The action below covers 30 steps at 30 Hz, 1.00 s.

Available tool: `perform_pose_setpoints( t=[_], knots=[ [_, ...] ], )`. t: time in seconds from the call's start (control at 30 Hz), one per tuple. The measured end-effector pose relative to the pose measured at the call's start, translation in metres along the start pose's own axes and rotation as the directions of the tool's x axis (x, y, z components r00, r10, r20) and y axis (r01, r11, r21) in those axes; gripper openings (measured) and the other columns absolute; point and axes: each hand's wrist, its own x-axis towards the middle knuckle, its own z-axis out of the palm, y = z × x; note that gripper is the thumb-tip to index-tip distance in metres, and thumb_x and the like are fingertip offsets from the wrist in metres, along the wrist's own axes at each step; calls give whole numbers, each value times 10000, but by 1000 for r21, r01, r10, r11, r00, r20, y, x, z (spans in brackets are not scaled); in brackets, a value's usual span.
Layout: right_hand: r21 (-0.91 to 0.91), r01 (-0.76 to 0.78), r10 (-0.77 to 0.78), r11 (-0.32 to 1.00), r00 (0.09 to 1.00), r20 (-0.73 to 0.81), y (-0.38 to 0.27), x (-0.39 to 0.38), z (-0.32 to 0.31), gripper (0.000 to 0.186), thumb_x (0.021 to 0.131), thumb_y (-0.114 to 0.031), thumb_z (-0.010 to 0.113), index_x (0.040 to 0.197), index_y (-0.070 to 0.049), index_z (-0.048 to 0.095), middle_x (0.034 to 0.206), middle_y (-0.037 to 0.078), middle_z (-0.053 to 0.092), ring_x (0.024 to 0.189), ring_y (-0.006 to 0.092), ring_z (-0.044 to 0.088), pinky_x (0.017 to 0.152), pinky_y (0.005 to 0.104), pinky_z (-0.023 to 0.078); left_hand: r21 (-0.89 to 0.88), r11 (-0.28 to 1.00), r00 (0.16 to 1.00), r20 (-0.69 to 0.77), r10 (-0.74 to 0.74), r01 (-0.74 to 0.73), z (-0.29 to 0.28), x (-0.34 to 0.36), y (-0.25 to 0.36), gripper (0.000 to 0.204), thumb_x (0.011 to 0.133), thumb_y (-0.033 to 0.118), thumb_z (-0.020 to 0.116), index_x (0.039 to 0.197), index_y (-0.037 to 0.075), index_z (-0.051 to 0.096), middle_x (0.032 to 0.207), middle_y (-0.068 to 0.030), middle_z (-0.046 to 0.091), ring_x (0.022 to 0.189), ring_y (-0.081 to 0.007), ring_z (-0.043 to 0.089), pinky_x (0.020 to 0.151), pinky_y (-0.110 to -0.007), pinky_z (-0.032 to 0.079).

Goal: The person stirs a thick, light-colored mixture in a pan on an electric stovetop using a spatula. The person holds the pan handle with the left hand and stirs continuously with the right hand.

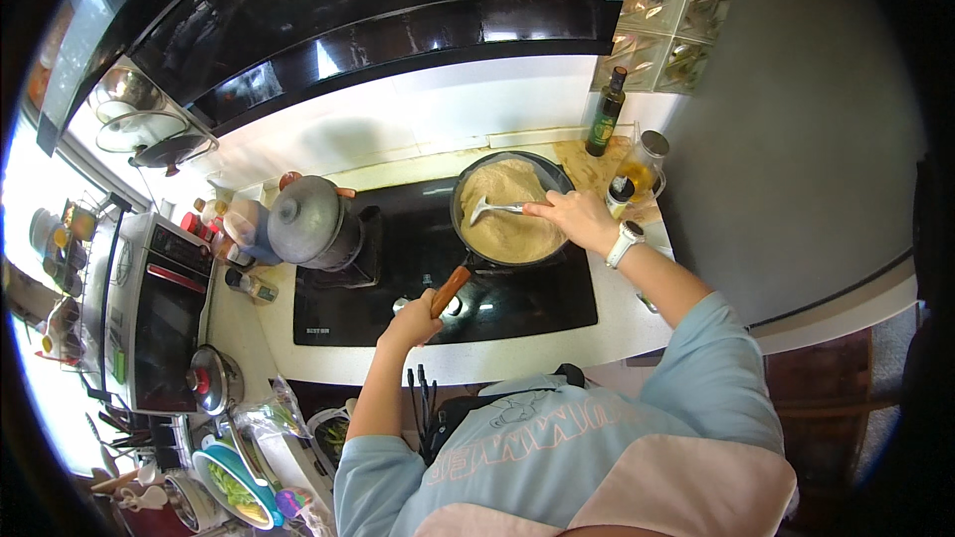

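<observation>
My left hand (418,318) grips the wooden handle (450,288) of a black pan (552,174) on the right side of the black cooktop (398,219). The pan holds a pale tan, grainy mass (507,184) spread across its bottom. My right hand (582,219) is closed on the handle of a metal spatula (487,209), whose head lies in that mass at the pan's left part. A watch (626,244) is on my right wrist.
A lidded grey pot (310,224) stands on the left burner. Right of the pan are a dark bottle (607,114) and an oil jug (647,174). A microwave (149,308) and crowded jars line the left counter. A black range hood (378,10) overhangs the stove.
</observation>
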Motion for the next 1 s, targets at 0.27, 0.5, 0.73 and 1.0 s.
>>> perform_pose_setpoints(
  t=[0.27, 0.5, 0.73, 1.0],
  knots=[
    [-110, 62, -59, 992, 998, 33, 30, -24, -79, 272, 870, -142, 551, 1092, -256, 661, 763, 51, 560, 636, 198, 626, 532, 329, 502, 13, 1000, 1000, -8, -7, 8, 0, -1, 1, 446, 782, 94, 599, 1198, 30, 452, 728, -197, 643, 529, -284, 632, 504, -383, 501],
    [-86, -23, 31, 996, 994, 104, -6, -68, -87, 244, 924, -153, 499, 1094, -230, 656, 727, 87, 584, 606, 227, 624, 502, 353, 475, 26, 1000, 1000, -14, 10, -10, 0, 0, 1, 412, 780, 95, 593, 1161, 20, 454, 729, -204, 641, 527, -286, 631, 514, -385, 503],
    [-112, -349, 361, 931, 923, 130, -57, -72, -24, 281, 907, -170, 518, 1160, -223, 628, 712, 59, 555, 542, 191, 604, 466, 326, 476, 19, 999, 999, -14, 30, -29, 1, -1, 1, 401, 775, 82, 578, 1152, 23, 453, 729, -208, 639, 528, -286, 633, 509, -385, 506],
    [-41, -365, 365, 930, 931, -19, -39, -55, -35, 364, 872, -103, 525, 1207, -211, 618, 773, 93, 592, 567, 247, 617, 479, 360, 487, 5, 1000, 1000, -11, 5, -5, 2, 0, 0, 409, 770, 80, 580, 1154, 27, 451, 750, -216, 643, 541, -295, 640, 509, -385, 513]
  ],
)
